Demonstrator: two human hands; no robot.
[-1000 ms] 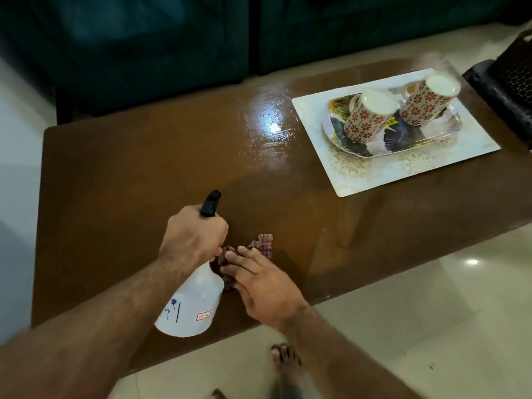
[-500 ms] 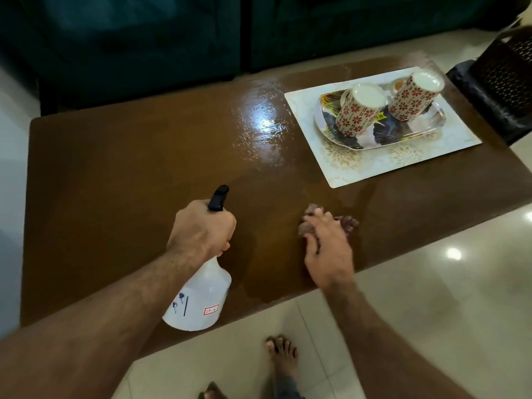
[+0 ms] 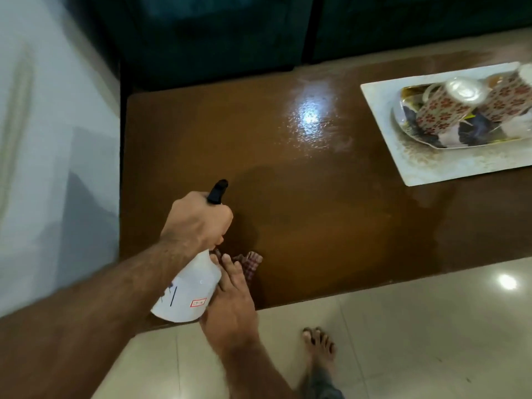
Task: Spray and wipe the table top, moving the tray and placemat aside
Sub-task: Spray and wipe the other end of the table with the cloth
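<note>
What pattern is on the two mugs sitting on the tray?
White with rows of red flowers, seen in the head view on the mugs, which sit upside down.

Two floral mugs lean together; a dark sofa stands behind.

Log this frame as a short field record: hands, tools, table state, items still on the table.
left hand: gripping spray bottle by its neck, nozzle aimed across the table
right hand: pressing checked cloth on the table near the front edge
table top: brown, glossy and wet-looking
placemat: white, at the right end
tray: on the placemat, not moved aside
mugs: two floral, on the tray
</note>
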